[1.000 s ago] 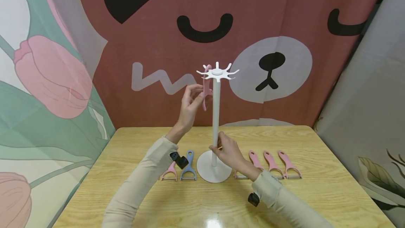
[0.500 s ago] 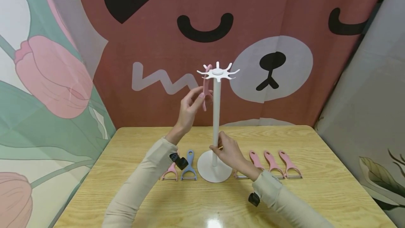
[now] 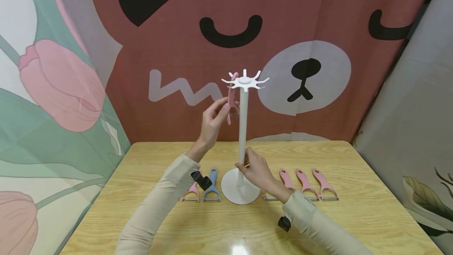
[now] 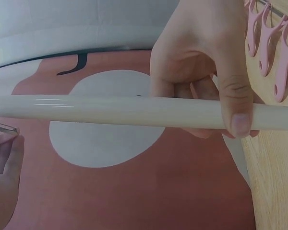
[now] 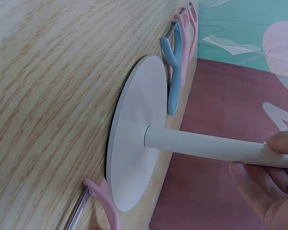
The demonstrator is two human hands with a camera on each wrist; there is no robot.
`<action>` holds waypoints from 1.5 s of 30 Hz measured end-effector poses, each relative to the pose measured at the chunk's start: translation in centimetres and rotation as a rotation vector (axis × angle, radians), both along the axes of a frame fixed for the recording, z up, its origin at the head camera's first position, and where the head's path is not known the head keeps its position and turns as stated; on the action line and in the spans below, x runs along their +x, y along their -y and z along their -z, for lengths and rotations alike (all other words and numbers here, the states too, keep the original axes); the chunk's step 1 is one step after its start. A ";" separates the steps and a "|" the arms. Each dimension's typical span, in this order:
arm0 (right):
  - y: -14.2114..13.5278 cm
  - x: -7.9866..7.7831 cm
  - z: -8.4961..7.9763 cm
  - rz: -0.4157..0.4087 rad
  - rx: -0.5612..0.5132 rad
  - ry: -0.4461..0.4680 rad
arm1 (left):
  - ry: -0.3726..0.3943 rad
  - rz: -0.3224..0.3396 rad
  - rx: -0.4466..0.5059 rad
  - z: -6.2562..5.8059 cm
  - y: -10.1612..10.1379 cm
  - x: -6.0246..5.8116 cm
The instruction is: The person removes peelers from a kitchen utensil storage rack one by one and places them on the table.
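My left hand [image 3: 211, 123] pinches a pink Y-shaped peeler [image 3: 231, 97] by its lower part, thumb toward me. The peeler hangs upright, its handle end up among the left arms of a white stand's hook crown [image 3: 245, 81]. Whether an arm passes through the handle's hole is too small to tell. Lower down, my right hand [image 3: 258, 170] grips the stand's white pole [image 3: 243, 129] between thumb and fingers, just above the round base [image 3: 231, 192]. In the left wrist view, the held peeler's metal blade [image 4: 4, 126] shows at the left edge, beside the fingers.
Left of the base lie a blue peeler [image 3: 213, 186] and a pink peeler [image 3: 191, 194], partly behind my left wrist; the right wrist view shows further pink there. Right of it, pink peelers [image 3: 321, 182] lie in a row, partly covered by my right arm. A printed curtain [image 3: 170, 121] hangs behind the table.
Everything in the head view shifts slightly to the right together. Both hands, the held peeler and the stand otherwise keep nearly the same places.
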State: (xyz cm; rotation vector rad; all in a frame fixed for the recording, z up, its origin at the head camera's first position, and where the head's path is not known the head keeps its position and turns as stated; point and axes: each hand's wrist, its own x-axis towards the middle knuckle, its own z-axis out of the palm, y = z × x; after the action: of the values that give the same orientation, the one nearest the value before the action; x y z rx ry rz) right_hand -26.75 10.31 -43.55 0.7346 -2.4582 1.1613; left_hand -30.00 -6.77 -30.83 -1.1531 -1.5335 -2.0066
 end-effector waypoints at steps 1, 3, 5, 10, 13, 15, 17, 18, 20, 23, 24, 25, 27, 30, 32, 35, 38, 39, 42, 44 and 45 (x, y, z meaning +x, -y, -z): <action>0.0 0.0 0.0 0.001 0.000 0.000 | 0.002 0.004 0.004 0.0 0.0 0.0; -0.1 0.0 0.1 0.002 0.001 0.000 | 0.012 0.008 0.014 0.0 -0.1 0.0; -0.1 0.0 0.1 0.000 0.000 0.004 | 0.018 0.003 0.022 0.0 -0.1 0.1; 0.0 0.1 0.0 -0.004 -0.004 -0.010 | 0.020 -0.020 0.027 -0.2 -0.1 0.0; 0.0 0.1 0.0 -0.007 -0.007 -0.014 | 0.015 -0.025 0.024 -0.4 -0.1 0.0; 0.0 0.1 0.0 -0.008 -0.006 -0.015 | 0.013 -0.024 0.023 -0.4 -0.2 -0.1; -0.1 0.1 -0.1 -0.009 -0.005 -0.014 | 0.010 -0.024 0.026 -0.5 -0.2 -0.1; -0.1 0.1 -0.1 -0.010 -0.004 -0.013 | 0.008 -0.026 0.027 -0.5 -0.2 -0.1; -0.1 0.1 -0.1 -0.011 -0.002 -0.010 | 0.004 -0.035 0.030 -0.6 -0.2 -0.1; -0.1 0.2 -0.2 -0.009 -0.001 -0.006 | -0.004 -0.041 0.035 -0.7 -0.2 -0.1; -0.1 0.2 -0.2 -0.008 -0.001 -0.005 | -0.004 -0.044 0.034 -0.7 -0.2 -0.1; -0.1 0.2 -0.2 -0.007 -0.001 -0.007 | -0.006 -0.044 0.035 -0.8 -0.2 -0.1; -0.1 0.2 -0.2 -0.005 -0.001 -0.006 | -0.005 -0.043 0.036 -0.8 -0.2 -0.1; -0.1 0.2 -0.1 -0.012 -0.003 -0.003 | 0.001 -0.048 0.038 -0.8 -0.2 -0.1; 0.0 0.2 -0.1 -0.014 -0.002 0.002 | 0.005 -0.054 0.039 -0.8 -0.1 -0.1; 0.0 0.1 0.0 -0.013 0.000 0.003 | 0.007 -0.061 0.040 -0.7 0.0 -0.2; 0.0 0.2 -0.1 -0.008 0.003 0.001 | 0.005 -0.070 0.040 -0.7 0.0 -0.2; 0.0 0.2 -0.1 -0.008 0.003 0.000 | 0.006 -0.072 0.040 -0.7 0.0 -0.2; 0.0 0.3 -0.2 -0.005 0.002 -0.003 | 0.010 -0.074 0.040 -0.7 0.1 -0.2; 0.1 0.3 -0.2 -0.004 0.001 -0.004 | 0.016 -0.076 0.043 -0.6 0.1 -0.1; 0.1 0.2 -0.2 -0.001 0.003 -0.007 | 0.022 -0.072 0.050 -0.6 0.1 -0.1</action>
State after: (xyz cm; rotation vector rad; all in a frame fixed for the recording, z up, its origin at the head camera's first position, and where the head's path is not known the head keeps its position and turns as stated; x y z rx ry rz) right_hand -26.50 10.23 -43.39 0.7398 -2.4552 1.1538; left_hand -30.13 -6.87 -30.20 -1.0446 -1.5045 -2.0048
